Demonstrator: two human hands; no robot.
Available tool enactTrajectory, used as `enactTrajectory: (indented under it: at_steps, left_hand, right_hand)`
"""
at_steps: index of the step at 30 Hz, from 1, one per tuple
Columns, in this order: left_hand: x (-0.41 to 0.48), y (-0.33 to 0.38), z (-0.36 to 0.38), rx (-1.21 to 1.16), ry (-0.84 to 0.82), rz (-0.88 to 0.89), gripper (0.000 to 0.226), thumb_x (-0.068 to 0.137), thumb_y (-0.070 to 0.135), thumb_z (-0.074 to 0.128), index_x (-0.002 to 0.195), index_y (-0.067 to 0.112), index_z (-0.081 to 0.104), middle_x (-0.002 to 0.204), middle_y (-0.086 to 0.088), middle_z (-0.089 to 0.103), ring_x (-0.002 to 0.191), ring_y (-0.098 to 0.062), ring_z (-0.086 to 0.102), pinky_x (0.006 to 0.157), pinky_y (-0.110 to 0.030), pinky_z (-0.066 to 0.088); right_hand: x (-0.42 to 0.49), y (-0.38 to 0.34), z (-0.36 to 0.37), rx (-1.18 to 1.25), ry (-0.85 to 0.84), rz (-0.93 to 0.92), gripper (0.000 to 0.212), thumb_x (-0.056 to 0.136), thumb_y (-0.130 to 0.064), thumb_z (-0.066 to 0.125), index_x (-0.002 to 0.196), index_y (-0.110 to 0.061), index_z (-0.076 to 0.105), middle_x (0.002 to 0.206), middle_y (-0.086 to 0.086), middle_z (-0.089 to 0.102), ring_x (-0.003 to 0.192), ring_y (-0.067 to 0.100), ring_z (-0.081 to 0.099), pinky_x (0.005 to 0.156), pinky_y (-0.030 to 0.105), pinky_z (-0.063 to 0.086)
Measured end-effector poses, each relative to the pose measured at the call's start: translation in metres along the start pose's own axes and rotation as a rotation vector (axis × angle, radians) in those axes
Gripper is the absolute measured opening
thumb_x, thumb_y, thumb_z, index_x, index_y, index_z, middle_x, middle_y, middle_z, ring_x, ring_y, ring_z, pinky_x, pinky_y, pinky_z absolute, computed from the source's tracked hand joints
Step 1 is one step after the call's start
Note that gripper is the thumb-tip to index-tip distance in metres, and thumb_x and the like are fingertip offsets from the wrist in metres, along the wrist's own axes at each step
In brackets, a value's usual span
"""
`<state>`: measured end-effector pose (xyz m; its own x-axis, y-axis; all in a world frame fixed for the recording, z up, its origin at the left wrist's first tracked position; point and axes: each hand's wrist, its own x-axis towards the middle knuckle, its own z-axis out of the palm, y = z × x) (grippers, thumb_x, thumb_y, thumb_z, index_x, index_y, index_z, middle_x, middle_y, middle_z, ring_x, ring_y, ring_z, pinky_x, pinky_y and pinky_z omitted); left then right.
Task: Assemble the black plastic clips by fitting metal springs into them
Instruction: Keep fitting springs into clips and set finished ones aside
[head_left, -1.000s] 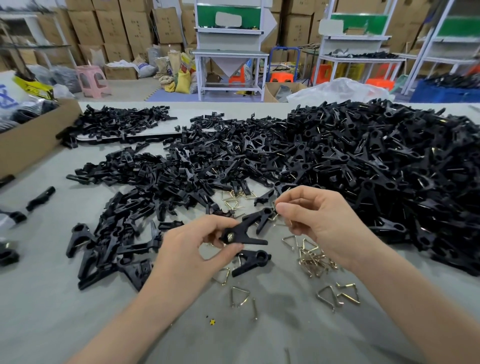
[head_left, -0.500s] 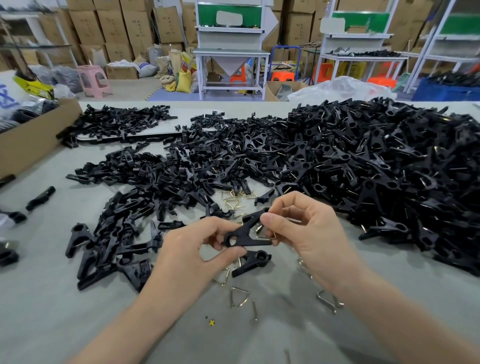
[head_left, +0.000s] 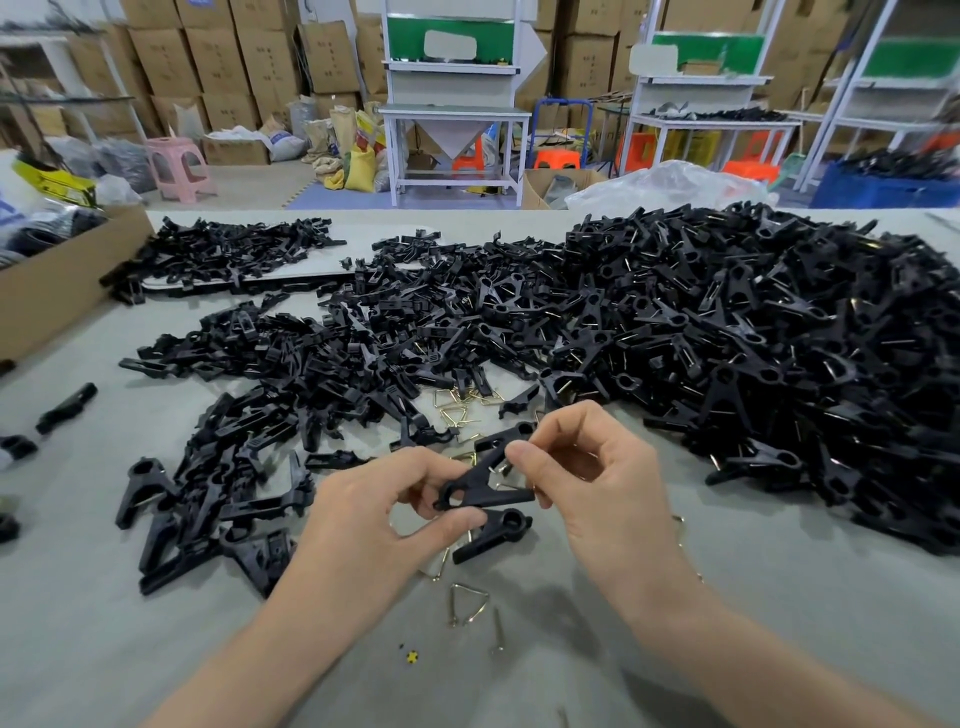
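A black plastic clip (head_left: 491, 475) is held just above the grey table (head_left: 156, 649) between both hands. My left hand (head_left: 382, 525) pinches its round hinge end from below and the left. My right hand (head_left: 597, 488) pinches its spread jaws from the right; whether a metal spring sits under the fingers is hidden. Another black clip part (head_left: 493, 535) lies on the table right under the hands. Loose brass-coloured wire springs (head_left: 467, 605) lie in front, and more springs (head_left: 465, 402) lie beyond the hands.
A big heap of finished black clips (head_left: 753, 353) fills the right half of the table. Unassembled black clip halves (head_left: 249, 431) spread over the left and middle. A cardboard box (head_left: 57, 280) stands at the far left edge. Racks and cartons stand behind the table.
My right hand has moved down and left from the spring pile onto the clip's jaws. The clip has turned slightly in my left hand's pinch.
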<state>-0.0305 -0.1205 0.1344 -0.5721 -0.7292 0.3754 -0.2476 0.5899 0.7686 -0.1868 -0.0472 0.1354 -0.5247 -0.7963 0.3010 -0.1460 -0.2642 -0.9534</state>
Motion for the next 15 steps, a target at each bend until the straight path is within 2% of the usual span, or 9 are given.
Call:
enactTrajectory:
  at_steps: [3,9,12,15]
  left_hand:
    - [-0.0001,0.0002,0.0012,-0.024,-0.012,-0.003,0.022,0.063,0.041,0.072,0.085,0.034,0.07,0.073,0.012,0.065,0.071,-0.009,0.06,0.068,-0.016,0.046]
    - [0.0005,-0.003,-0.0001,-0.042,-0.022,-0.008,0.022,0.064,0.043,0.071,0.084,0.033,0.071,0.072,0.009,0.066,0.07,-0.011,0.061,0.068,-0.015,0.045]
    - [0.001,-0.0024,0.0001,-0.037,-0.022,0.0,0.024,0.064,0.043,0.071,0.085,0.032,0.072,0.071,0.01,0.066,0.069,-0.009,0.06,0.068,-0.013,0.044]
    - [0.0006,-0.0011,0.0011,-0.039,-0.021,0.002,0.027,0.062,0.043,0.071,0.085,0.029,0.072,0.07,0.01,0.065,0.067,-0.007,0.058,0.067,-0.012,0.044]
  right_hand:
    - [-0.0013,-0.0005,-0.0003,-0.055,0.02,-0.028,0.023,0.079,-0.005,0.074,0.069,-0.018,0.058,0.06,-0.004,0.057,0.053,0.009,0.049,0.054,0.019,0.043]
    - [-0.0006,0.001,0.0008,-0.003,-0.026,0.041,0.022,0.078,-0.005,0.074,0.067,-0.016,0.059,0.059,-0.003,0.057,0.052,0.011,0.049,0.052,0.018,0.043]
    - [-0.0004,0.0002,-0.0003,-0.046,-0.014,-0.006,0.024,0.077,-0.007,0.075,0.066,-0.021,0.059,0.058,-0.006,0.056,0.053,0.008,0.049,0.053,0.017,0.043]
    - [0.0001,-0.0001,-0.0014,-0.069,0.014,-0.026,0.022,0.078,-0.007,0.075,0.069,-0.017,0.058,0.057,-0.008,0.055,0.053,0.007,0.048,0.054,0.016,0.042]
